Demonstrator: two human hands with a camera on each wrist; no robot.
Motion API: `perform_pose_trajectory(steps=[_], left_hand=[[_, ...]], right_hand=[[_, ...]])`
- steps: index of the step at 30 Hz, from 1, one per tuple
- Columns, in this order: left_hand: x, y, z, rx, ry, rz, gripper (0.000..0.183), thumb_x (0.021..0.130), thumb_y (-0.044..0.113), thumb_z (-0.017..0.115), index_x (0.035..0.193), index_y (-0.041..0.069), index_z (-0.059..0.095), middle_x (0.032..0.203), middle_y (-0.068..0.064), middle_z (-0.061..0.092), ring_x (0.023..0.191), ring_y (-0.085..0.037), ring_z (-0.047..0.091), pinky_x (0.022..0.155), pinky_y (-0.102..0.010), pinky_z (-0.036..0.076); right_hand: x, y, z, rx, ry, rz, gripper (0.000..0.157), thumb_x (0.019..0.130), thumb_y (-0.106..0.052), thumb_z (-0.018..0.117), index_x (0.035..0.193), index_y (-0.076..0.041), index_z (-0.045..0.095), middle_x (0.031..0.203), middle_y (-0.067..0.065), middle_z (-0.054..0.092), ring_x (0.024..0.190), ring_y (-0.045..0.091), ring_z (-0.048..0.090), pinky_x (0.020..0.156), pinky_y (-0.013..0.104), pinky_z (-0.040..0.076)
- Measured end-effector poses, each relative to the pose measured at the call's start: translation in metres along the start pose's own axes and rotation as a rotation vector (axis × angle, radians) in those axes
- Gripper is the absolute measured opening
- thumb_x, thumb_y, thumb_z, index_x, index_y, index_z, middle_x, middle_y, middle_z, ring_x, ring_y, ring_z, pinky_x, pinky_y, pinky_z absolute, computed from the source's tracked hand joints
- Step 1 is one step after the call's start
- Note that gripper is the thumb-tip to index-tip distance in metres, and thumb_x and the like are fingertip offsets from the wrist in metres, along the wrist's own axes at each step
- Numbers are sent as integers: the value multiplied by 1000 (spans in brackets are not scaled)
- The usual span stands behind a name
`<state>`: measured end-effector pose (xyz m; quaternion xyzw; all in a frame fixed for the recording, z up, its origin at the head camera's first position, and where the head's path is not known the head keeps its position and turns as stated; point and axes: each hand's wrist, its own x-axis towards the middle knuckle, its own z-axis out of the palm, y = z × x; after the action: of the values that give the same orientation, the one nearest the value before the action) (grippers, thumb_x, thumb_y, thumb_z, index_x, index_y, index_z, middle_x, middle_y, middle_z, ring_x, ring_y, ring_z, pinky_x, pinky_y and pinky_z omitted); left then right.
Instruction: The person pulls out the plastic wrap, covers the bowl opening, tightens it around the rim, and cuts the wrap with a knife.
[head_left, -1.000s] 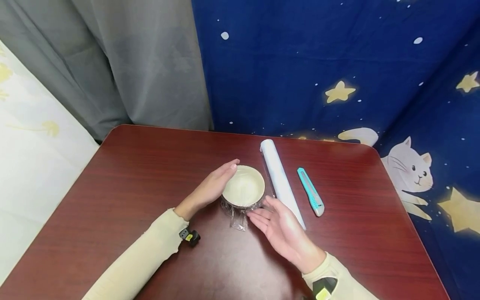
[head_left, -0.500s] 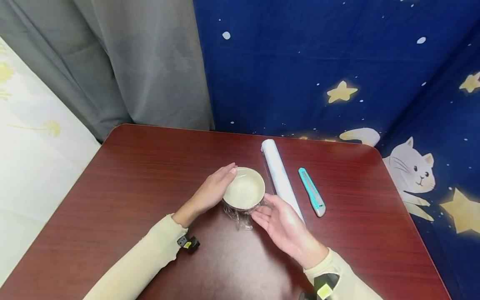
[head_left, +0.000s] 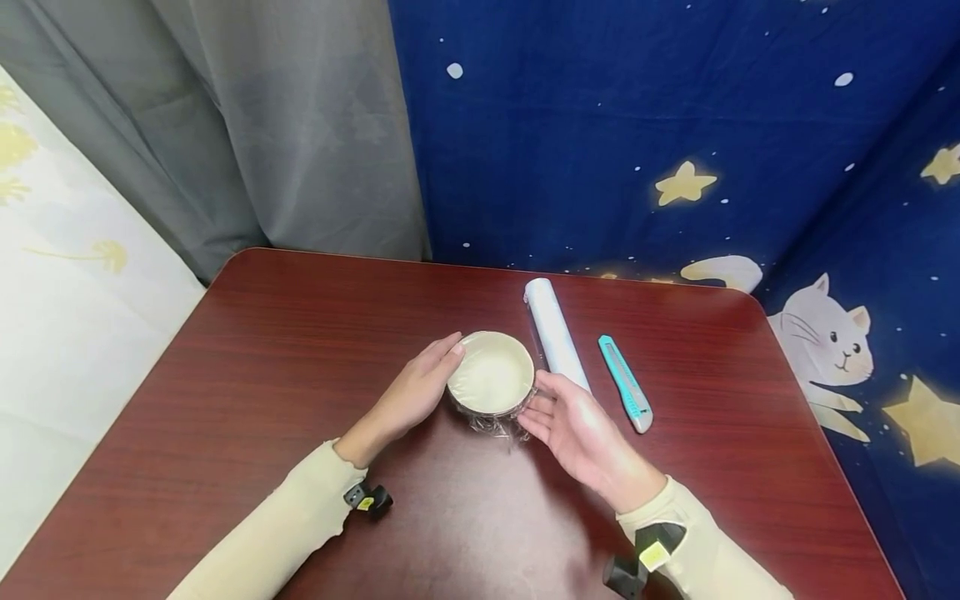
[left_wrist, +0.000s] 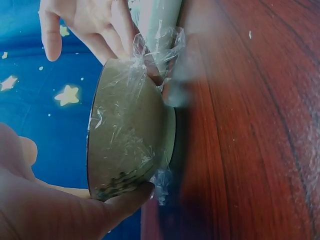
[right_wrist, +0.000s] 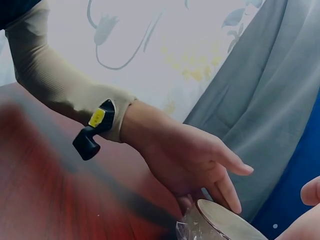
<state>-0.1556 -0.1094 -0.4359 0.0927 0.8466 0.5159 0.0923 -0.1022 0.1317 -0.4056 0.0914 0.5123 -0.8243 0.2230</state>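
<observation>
A cream bowl (head_left: 491, 371) with a dark rim is covered in clear plastic wrap (left_wrist: 142, 60), which bunches loosely below the rim on its near side. My left hand (head_left: 416, 387) holds the bowl's left side, its fingers curved along the outer wall and the thumb near the rim. At the right side, my right hand (head_left: 585, 433) cups the wall palm up, with its fingers at the crumpled wrap and the thumb by the rim. In the left wrist view, the bowl's foot (left_wrist: 171, 135) shows close over the table, and the right fingertips are partly hidden behind wrap.
A white roll (head_left: 555, 333) lies just right of the bowl, its near end hidden behind the right hand. Further right is a turquoise box cutter (head_left: 625, 383). The dark red table (head_left: 300, 333) ends at a grey curtain and a blue star-patterned one.
The bowl has shifted slightly right, and the right hand has moved up and right along its side. The wrap's hanging tail is now gathered closer under the bowl. The roll and box cutter stay put.
</observation>
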Motion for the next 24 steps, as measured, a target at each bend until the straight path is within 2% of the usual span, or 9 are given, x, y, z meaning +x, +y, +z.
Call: perform_pose_trajectory(steps=[9, 17, 21, 22, 24], left_hand=[[-3, 3, 1, -7, 22, -12, 63, 118, 40, 46, 165, -1, 45, 170, -16, 45, 160, -31, 36, 131, -52, 25], [-3, 1, 3, -4, 30, -33, 65, 118, 42, 46, 166, -1, 43, 168, -18, 45, 158, -34, 39, 130, -55, 28], [0, -2, 2, -38, 45, -4, 71, 116, 45, 48, 165, -5, 40, 168, -24, 41, 154, -39, 42, 128, -57, 30], [2, -8, 2, -37, 56, 25, 73, 115, 48, 48, 165, -5, 41, 168, -24, 40, 155, -38, 42, 129, -54, 30], [4, -9, 0, -38, 61, 37, 76, 115, 51, 48, 166, -5, 40, 171, -22, 38, 158, -37, 38, 130, -55, 27]], right_hand=[[4, -7, -2, -67, -4, 9, 65, 115, -22, 41, 163, 12, 13, 169, 42, 23, 162, 51, 19, 133, 52, 18], [7, -8, -5, -93, 3, 5, 65, 116, -24, 42, 163, 11, 13, 170, 41, 21, 163, 50, 17, 133, 52, 17], [2, -8, -4, -166, 44, -57, 73, 116, -23, 45, 166, 14, 9, 173, 40, 17, 164, 49, 17, 133, 51, 19], [-1, -8, -3, -189, 63, -82, 74, 115, -22, 47, 168, 14, 8, 174, 38, 16, 164, 48, 18, 133, 51, 20], [-8, -7, -1, -235, 102, -130, 76, 115, -22, 49, 170, 12, 8, 178, 32, 14, 165, 43, 20, 133, 48, 21]])
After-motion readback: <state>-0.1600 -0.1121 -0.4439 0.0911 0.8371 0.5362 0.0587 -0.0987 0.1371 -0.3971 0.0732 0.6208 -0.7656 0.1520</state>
